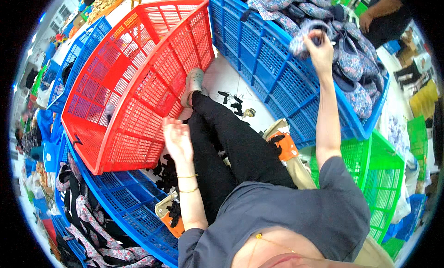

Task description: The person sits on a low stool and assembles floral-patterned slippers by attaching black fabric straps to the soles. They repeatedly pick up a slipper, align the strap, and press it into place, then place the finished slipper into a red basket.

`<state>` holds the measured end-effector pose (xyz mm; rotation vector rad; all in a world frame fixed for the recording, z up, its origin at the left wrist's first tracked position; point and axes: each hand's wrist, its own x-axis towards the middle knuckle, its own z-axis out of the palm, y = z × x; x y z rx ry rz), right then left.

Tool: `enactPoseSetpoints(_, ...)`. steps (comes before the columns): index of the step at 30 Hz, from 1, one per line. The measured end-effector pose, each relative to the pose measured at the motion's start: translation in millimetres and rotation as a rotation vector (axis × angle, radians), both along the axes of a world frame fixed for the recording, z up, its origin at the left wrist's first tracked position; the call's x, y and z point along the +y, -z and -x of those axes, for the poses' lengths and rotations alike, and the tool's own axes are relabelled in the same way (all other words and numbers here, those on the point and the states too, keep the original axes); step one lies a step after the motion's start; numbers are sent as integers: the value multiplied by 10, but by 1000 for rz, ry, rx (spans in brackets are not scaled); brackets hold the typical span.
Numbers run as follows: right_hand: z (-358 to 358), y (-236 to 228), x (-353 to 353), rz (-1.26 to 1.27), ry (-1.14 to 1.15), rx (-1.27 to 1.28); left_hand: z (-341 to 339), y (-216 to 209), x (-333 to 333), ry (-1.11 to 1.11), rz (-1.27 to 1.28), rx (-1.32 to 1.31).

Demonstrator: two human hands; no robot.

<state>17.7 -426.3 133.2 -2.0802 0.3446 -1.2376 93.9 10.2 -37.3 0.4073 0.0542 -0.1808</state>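
My right hand pinches the edge of a floral cloth slipper, blurred by motion, over the blue basket on the right. Under it lies a heap of similar slippers with blue and pink flowers and dark insides. My left hand is beside the near wall of the red basket, fingers loosely apart, holding nothing. A small pale item lies inside the red basket, only partly visible through it.
Another blue basket at lower left holds floral and black pieces. A green basket stands at my right. Black scraps lie on the floor by my legs. A person's arm shows at upper right.
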Motion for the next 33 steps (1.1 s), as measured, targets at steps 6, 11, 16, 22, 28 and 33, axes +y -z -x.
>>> enactPoseSetpoints(6,403,463,1657,-116,-503,75,631,-271,-612,212,-759,-579)
enactPoseSetpoints(11,388,981,2157,-80,-803,107,614,-704,-374,98,-1212,-1148)
enactPoseSetpoints(16,451,1424,2450,-658,-885,323,679,-356,-133,406,-1261,-773)
enactPoseSetpoints(22,446,1425,2271,-316,-813,457,738,-104,-79,593,-1067,-580)
enactPoseSetpoints(28,399,1120,2362,-190,-1008,356,730,-165,-136,279,-1303,-911)
enactPoseSetpoints(33,314,841,2263,-269,-864,688,807,-249,16,-117,-1567,-943)
